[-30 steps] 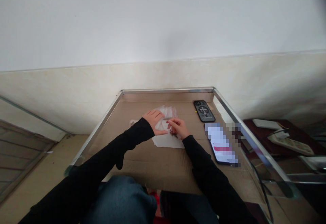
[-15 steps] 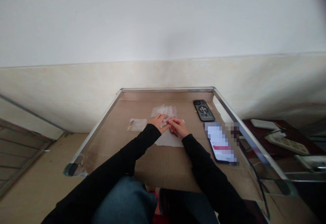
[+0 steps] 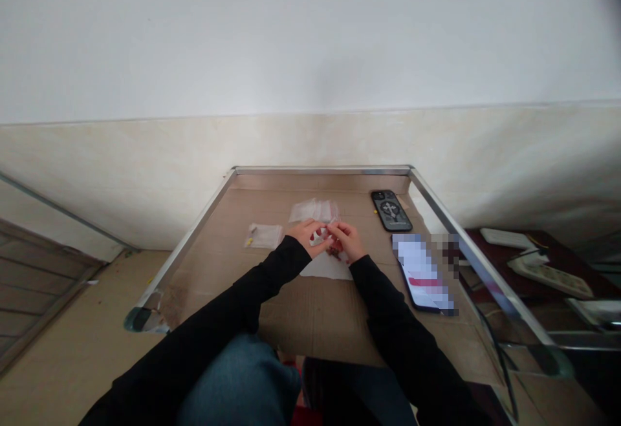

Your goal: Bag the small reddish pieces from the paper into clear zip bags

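Over a white sheet of paper [image 3: 323, 268], my left hand [image 3: 305, 235] and my right hand [image 3: 348, 242] meet at the fingertips. Both are closed in a pinch on what looks like a small clear plastic bag [image 3: 317, 237], largely covered by the fingers. Small reddish-brown pieces [image 3: 334, 253] lie on the paper beneath my right hand. Just beyond my hands is a pile of clear plastic bags [image 3: 315, 209]. Left of my left hand, another clear bag [image 3: 266, 235] lies flat with a small yellow piece in it.
A dark phone with a cross design [image 3: 392, 210] lies at the table's back right. Nearer stands a lit phone [image 3: 420, 274], its screen blurred. A metal rail [image 3: 320, 169] edges the cardboard-covered table. To the right, a power strip [image 3: 553, 273] rests on a dark red surface.
The fingers of both hands have shifted around the bag, and my right hand has lifted and curled. The view has moved slightly; the bags and phones on the table stay put.
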Demonstrator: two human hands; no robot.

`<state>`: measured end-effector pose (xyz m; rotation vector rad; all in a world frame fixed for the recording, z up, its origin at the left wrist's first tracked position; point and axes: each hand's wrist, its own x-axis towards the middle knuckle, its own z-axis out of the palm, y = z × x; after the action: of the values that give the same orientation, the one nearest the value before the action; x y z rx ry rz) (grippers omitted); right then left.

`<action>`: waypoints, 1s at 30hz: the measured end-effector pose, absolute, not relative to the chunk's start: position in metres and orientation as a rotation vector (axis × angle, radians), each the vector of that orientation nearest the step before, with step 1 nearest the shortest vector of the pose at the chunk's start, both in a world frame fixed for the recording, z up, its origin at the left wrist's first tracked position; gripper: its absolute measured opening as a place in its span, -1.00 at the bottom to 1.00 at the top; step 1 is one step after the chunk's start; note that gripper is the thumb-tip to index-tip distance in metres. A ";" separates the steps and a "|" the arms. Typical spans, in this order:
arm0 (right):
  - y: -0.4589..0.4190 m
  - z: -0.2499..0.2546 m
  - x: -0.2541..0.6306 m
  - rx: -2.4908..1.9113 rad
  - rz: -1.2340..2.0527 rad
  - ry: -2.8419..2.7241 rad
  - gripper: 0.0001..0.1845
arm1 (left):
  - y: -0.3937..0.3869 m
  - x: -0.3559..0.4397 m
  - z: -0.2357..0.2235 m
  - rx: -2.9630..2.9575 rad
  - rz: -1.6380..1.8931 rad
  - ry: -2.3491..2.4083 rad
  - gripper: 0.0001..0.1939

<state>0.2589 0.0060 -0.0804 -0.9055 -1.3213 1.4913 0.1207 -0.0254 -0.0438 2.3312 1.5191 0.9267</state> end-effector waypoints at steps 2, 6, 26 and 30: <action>0.006 -0.080 0.259 -0.904 1.504 -1.311 -0.71 | -0.026 0.121 -0.044 2.299 0.949 1.514 -0.66; 0.005 -0.079 0.259 -0.876 1.514 -1.313 -0.73 | -0.023 0.122 -0.045 2.186 1.007 1.505 -0.73; -0.002 -0.075 0.254 -0.790 1.434 -1.525 -0.71 | -0.020 0.117 -0.034 2.151 0.956 1.678 -0.80; -0.005 -0.076 0.252 -0.807 1.383 -1.595 -0.71 | -0.020 0.115 -0.033 2.241 0.891 1.754 -0.84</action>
<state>0.2517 -0.0045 -0.0761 -0.8068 -1.5947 1.3826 0.1147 -0.0202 -0.0328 2.2413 1.7542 0.8908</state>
